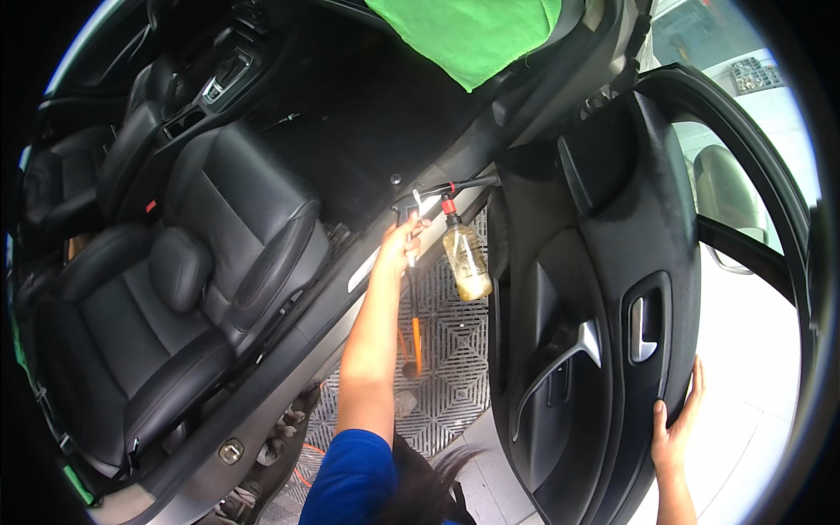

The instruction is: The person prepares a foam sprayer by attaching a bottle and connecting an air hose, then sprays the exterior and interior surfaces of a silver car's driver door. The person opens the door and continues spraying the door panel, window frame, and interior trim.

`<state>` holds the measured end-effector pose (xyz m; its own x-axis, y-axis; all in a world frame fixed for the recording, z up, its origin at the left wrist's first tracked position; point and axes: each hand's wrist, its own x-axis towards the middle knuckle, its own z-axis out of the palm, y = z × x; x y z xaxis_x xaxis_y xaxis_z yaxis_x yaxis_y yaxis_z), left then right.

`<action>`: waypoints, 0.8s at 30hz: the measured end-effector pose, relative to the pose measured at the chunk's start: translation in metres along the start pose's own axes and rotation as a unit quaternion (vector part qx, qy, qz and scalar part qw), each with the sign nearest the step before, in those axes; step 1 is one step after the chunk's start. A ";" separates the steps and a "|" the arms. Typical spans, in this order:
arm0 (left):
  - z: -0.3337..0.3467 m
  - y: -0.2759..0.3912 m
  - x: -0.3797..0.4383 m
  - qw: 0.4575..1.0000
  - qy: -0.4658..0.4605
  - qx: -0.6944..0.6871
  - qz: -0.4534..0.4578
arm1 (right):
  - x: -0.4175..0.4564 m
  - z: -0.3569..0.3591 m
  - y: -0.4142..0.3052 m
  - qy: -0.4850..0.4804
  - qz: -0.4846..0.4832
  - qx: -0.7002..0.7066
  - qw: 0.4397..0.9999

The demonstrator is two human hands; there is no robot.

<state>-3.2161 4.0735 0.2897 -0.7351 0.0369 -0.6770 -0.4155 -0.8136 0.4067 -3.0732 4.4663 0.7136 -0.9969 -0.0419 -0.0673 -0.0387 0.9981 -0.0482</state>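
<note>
My left hand (398,244) is wrapped around the grip of an air cleaning gun (430,191) with a red-collared clear bottle (467,262) hanging under it. Cloudy yellowish liquid sits in the bottle. The gun's black nozzle points at the hinge-side lower part of an open car door (594,243), near the door sill (374,262). An orange air hose (417,338) runs down from the grip. At the door's upper edge, my right hand (676,420) rests with the thumb on the black trim and the fingers over the window side.
Black leather front seats (236,190) fill the cabin at left. A green cloth (476,36) drapes at the top. Grey grid matting (453,367) covers the floor between sill and door. The door carries a chrome inner handle (640,331) and a side mirror (728,190) outside.
</note>
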 end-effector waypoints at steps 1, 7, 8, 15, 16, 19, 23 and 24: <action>-0.002 0.001 0.000 1.000 0.010 0.002 -0.007 | 0.001 0.000 -0.001 -0.001 0.000 0.001 1.000; 0.006 -0.024 0.006 0.987 0.084 0.136 0.025 | 0.002 -0.001 -0.007 0.014 -0.006 -0.006 1.000; 0.001 -0.035 0.005 0.985 0.091 0.146 0.020 | 0.002 0.000 -0.006 0.019 -0.010 -0.006 1.000; -0.031 -0.125 -0.033 0.969 0.136 0.197 -0.064 | 0.002 0.003 -0.001 0.039 -0.036 -0.016 0.998; -0.022 -0.122 -0.045 0.979 0.123 0.157 -0.043 | 0.000 0.004 0.000 0.040 -0.031 -0.017 0.999; -0.008 -0.106 -0.056 0.992 0.100 0.053 0.055 | -0.002 0.003 -0.003 0.044 -0.023 -0.019 0.999; 0.016 -0.074 -0.076 0.994 0.046 -0.010 0.103 | -0.003 0.005 -0.001 0.055 -0.025 -0.021 0.998; 0.019 -0.072 -0.077 0.992 0.033 -0.008 0.123 | -0.003 0.004 -0.002 0.058 -0.029 -0.022 0.998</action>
<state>-3.1398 4.1401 0.3237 -0.7763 -0.2016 -0.5973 -0.2183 -0.8029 0.5547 -3.0698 4.4646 0.7101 -0.9941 -0.0969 0.0495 -0.0973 0.9952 -0.0048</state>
